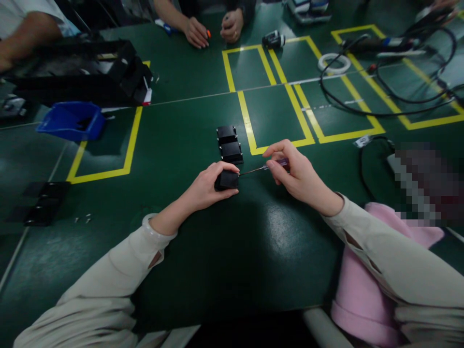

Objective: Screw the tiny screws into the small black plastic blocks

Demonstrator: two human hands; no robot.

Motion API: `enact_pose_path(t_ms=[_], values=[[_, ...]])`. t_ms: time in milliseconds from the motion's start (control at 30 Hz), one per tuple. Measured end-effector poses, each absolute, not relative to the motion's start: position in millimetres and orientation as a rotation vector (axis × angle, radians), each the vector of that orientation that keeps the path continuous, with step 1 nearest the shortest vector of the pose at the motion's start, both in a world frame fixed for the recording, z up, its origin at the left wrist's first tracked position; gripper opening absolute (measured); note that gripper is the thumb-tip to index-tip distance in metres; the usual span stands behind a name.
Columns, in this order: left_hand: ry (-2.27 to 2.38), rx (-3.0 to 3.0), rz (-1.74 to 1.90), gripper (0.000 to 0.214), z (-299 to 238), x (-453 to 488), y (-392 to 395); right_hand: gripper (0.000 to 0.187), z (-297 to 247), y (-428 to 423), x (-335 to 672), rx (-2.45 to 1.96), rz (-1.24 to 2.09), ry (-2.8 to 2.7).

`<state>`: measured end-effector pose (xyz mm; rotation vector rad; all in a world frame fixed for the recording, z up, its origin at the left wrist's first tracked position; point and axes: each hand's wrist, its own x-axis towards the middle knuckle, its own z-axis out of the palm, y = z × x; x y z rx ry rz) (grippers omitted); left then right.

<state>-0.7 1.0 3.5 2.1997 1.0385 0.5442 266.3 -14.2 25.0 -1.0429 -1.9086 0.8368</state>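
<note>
My left hand (pixel 212 182) grips a small black block (pixel 229 180) on the green table, thumb and fingers on either side of it. In my right hand (pixel 290 171) is a screwdriver (pixel 282 164), held by its handle between thumb and fingers. Its thin shaft points left, and the tip meets the right side of the block near a screw. Just beyond the block, two similar black blocks (pixel 231 152) stand in a row with small shiny screws at their sides.
Loose screws (pixel 88 219) and black parts (pixel 43 203) lie at left. Behind them are a blue bin (pixel 74 121) and a long black tray (pixel 134 79). A co-worker's hands (pixel 197 33) are across the table. Black cables (pixel 328 94), white tape (pixel 334 63) and pink cloth (pixel 357 290) are at right.
</note>
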Motion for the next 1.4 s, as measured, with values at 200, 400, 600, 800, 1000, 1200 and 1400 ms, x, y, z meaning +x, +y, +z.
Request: enact_pose_path(t_ms=[200, 400, 600, 800, 1000, 1200, 1400], values=[[1.034, 2.219, 0.541, 0.041, 3.6, -0.4, 0.9, 0.01, 26.7, -15.3, 265.2, -1.075, 0.853, -1.896], [1.037, 2.216, 0.548, 0.042, 1.9, -0.3, 1.1, 0.007, 26.3, -15.6, 265.1, -1.033, 0.798, -1.916], [1.029, 2.199, 0.582, 0.052, 1.0, -0.2, 1.4, 0.01, 28.6, -15.5, 265.2, -1.06, 0.824, -1.932], [1.061, 2.212, 0.525, 0.039, 4.2, -0.2, 1.0, 0.006, 26.9, -15.6, 265.5, -1.041, 0.825, -1.909], [1.057, 2.2, 0.516, 0.04, 3.7, -1.2, 1.3, 0.01, 26.8, -14.8, 264.9, -1.038, 0.833, -1.893], [1.056, 2.203, 0.52, 0.039, 4.2, -1.4, 1.4, 0.004, 27.1, -15.6, 264.5, -1.041, 0.798, -1.903], [1.047, 2.212, 0.543, 0.039, 2.1, -1.6, 1.2, 0.008, 26.9, -14.8, 265.3, -1.049, 0.797, -1.922]])
